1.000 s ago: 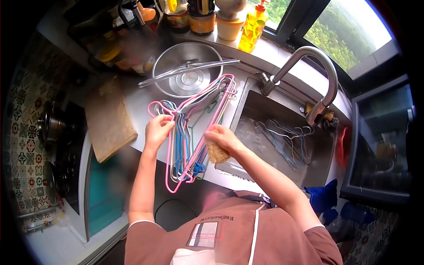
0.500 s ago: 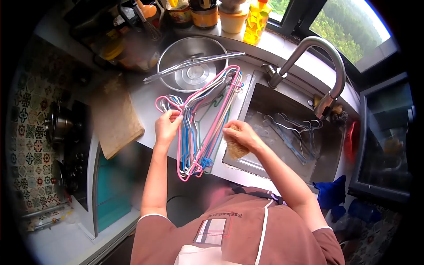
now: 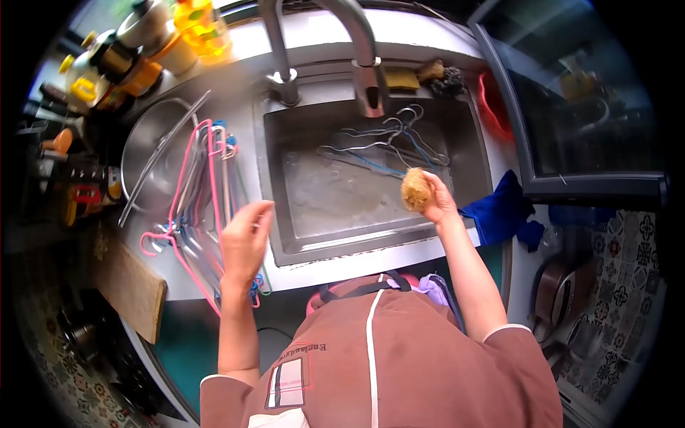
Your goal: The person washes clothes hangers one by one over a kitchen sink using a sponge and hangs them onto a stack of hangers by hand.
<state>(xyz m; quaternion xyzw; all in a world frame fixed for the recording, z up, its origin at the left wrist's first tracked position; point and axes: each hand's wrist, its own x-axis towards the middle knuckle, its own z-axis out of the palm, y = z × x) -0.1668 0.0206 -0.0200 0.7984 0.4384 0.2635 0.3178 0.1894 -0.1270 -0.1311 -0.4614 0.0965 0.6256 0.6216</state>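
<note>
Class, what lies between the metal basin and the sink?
The head view shows a bundle of hangers between the metal basin and the sink, with a strip of counter visible beside the sink.

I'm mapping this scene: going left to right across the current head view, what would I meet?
Cutting board, pink hanger, left hand, sponge, right hand, blue cloth.

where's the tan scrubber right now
The tan scrubber is right of centre in the head view, held in the right hand over the sink, with the hangers lying there just above it in the picture.
</note>
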